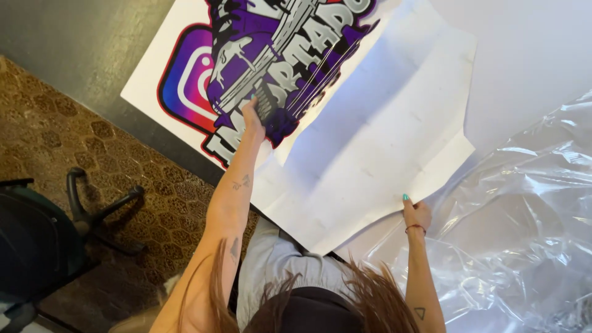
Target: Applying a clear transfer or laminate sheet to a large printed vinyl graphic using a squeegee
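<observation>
Large printed sticker sheet [271,55], purple, black and grey graphic on a white ground with a pink-and-violet rounded square at its left, lying across the far left part of a pale white table [530,43]. Over its right portion, a white backing paper [382,148], creased in a grid of folds, peeled up and folded back toward the near right, its underside showing. A thin glossy film stretched between graphic and paper, with fine shiny strands at the peel line.

Left hand [251,120] at the near edge of the graphic, fingers closed in a pinch on the lifted purple corner; forearm reaching from the near left, small tattoos along it. Right hand [417,213] at the near edge of the white backing paper, fingers curled under the edge and grasping it, one turquoise nail showing on top, a thin red band at the wrist.

Crumpled clear plastic sheeting [524,228] spread over the near right of the table, touching the paper's right edge. Dark floor strip beyond the sticker's left side, then brown patterned carpet [55,135] at left. Black office chair [37,240] with a wheeled base at near left, well apart from the table. Reddish-brown hair and a grey top at the near bottom centre.
</observation>
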